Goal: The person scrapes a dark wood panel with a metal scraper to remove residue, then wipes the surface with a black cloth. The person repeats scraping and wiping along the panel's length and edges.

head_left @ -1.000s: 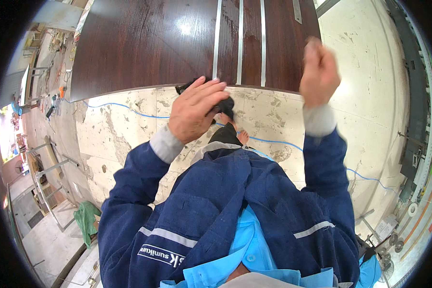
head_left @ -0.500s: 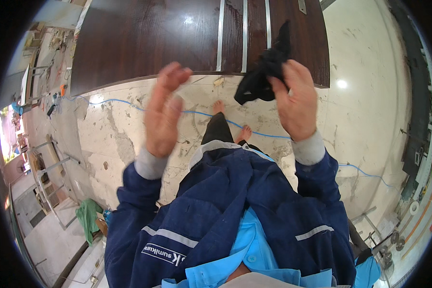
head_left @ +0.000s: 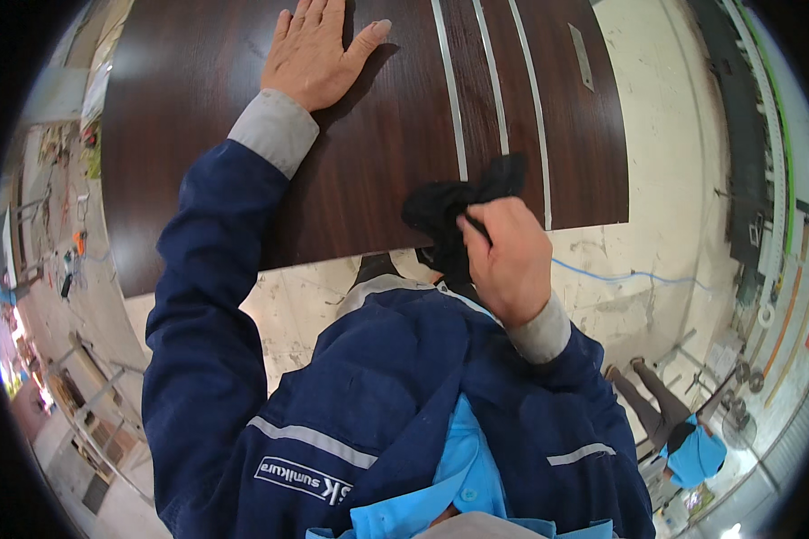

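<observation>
A right hand [head_left: 512,259] grips a bunched black cloth [head_left: 440,208] at the near edge of a dark wood-grain panel [head_left: 360,180], while the left hand [head_left: 309,56], spread and holding nothing, rests on the panel's left part. The cloth's loose folds could snag on the pale strips [head_left: 492,72] running along the panel if dragged sideways, perhaps lifting an edge.

Pale floor [head_left: 661,171] surrounds a thin blue hose [head_left: 634,273], with worn, scuffed patches just below it. Well to the right of the hose runs a long dark grey strip [head_left: 739,229], and farther right of it a narrow green line [head_left: 789,184]. Far to the hose's left stands a metal tube frame [head_left: 96,395]; farther left still, daylight glares in a bright opening [head_left: 9,364], its details blurred.
</observation>
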Available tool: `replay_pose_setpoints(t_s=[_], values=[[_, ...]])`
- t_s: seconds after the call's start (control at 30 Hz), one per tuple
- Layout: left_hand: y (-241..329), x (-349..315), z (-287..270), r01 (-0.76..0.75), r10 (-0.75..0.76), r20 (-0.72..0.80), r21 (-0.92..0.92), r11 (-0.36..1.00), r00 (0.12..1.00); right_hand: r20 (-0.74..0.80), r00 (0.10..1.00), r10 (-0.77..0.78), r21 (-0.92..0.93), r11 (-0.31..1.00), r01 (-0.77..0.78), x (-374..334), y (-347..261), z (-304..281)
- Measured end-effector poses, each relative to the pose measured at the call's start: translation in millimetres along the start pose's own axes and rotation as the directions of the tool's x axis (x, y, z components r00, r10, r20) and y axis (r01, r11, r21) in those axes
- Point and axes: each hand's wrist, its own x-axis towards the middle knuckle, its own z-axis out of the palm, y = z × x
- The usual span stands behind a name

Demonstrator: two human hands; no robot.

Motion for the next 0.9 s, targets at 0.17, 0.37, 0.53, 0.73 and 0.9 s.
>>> replay_pose_setpoints(t_s=[0.17,0.37,0.53,0.73,0.9], values=[[-18,29,-5,-0.065,0.059,-0.035,-0.203,0.977,0.998,-0.001,0.983,0.184,-0.126,0.975,-0.183,-3,-19,5],[-36,49,0,0.044,-0.067,-0.019,-0.578,0.815,0.998,-0.050,0.978,0.204,-0.236,0.949,-0.210,107,-4,25],[-50,50,12,-0.102,-0.074,-0.195,-0.757,0.645,0.978,-0.145,0.989,-0.016,-0.445,0.894,-0.051,263,56,73],[-51,53,21,-0.092,-0.132,-0.233,-0.750,0.655,0.963,-0.111,0.985,0.134,-0.221,0.963,-0.155,75,16,39],[-46,53,20,-0.095,-0.140,-0.222,-0.791,0.604,0.965,-0.230,0.950,0.211,-0.266,0.926,-0.269,36,-6,3]])
